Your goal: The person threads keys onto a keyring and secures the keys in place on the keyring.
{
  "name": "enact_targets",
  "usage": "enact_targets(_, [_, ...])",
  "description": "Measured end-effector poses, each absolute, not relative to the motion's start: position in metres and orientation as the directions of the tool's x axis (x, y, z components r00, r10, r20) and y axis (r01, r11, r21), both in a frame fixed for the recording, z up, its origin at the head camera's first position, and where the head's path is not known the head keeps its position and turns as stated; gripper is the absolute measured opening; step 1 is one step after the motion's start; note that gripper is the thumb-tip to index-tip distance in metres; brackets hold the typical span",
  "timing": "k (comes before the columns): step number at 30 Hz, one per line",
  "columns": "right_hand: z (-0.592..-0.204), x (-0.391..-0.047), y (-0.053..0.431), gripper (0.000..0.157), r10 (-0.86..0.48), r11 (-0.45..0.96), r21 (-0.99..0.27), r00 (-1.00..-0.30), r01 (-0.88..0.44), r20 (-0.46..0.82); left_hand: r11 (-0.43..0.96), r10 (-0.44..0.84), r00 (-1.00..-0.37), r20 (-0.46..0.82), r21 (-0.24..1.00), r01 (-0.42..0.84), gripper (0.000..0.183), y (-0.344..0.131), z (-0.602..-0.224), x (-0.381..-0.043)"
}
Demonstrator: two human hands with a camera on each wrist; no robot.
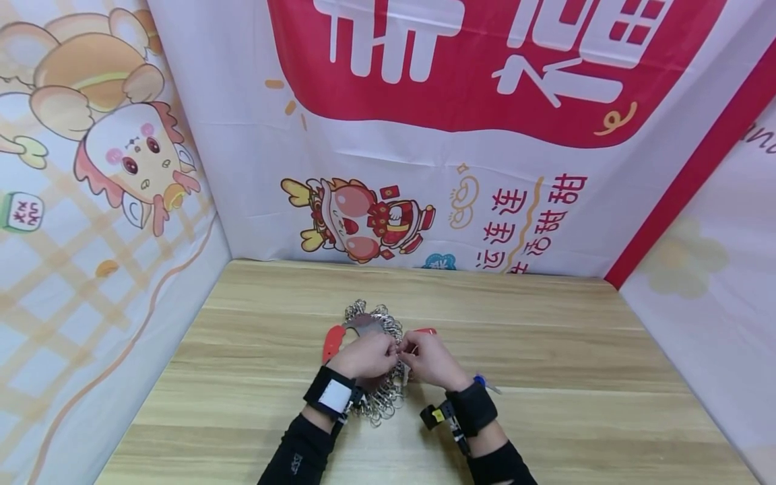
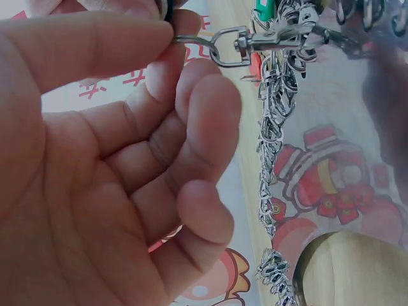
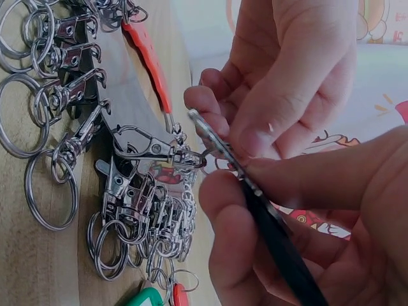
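A swivel snap hook point(image 2: 255, 43) ends in a small split ring point(image 2: 194, 39), which my left hand point(image 1: 371, 355) pinches between thumb and forefinger. My right hand point(image 1: 432, 359) grips a key point(image 3: 271, 233) with a black head, its notched metal blade pointing at the left fingertips. The two hands meet at the right edge of a shiny steel piece point(image 3: 121, 76), where the key and ring come together. Many snap hooks with rings point(image 3: 76, 140) hang clipped in a row along that edge. In the head view the fingers hide the key.
Red grips point(image 1: 332, 342) show at the left of the steel piece, with another red part point(image 1: 424, 331) behind my right hand. A blue-headed pointed item point(image 1: 481, 381) lies beside the right wrist. The wooden table point(image 1: 576, 431) meets printed cloth walls point(image 1: 242, 168) behind and at the sides.
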State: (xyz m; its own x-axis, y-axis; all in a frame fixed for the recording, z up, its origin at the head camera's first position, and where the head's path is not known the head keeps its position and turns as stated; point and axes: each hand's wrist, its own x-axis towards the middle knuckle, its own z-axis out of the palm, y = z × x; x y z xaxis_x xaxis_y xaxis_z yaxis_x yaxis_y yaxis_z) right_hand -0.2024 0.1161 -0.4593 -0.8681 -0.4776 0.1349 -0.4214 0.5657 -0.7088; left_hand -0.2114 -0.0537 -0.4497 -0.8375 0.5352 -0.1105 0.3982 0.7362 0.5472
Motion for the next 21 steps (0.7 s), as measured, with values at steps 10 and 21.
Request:
enact_targets(10, [-0.4592,-0.2030,0.1153,0.007,-0.416,0.602,-0.710,-0.902,-0.366,0.113,0.718,0.563,-0.819,-0.113,0.558,0.417,0.021,-0.0549,-0.4484,-0.2119])
enact_targets(21, [-0.4575,-0.2015,0.1141,0.007,-0.438,0.599,-0.704,-0.892,-0.381,0.109,0.746,0.523,-0.843,-0.127,0.547,0.380,0.020,-0.0547,-0.4479,-0.2100])
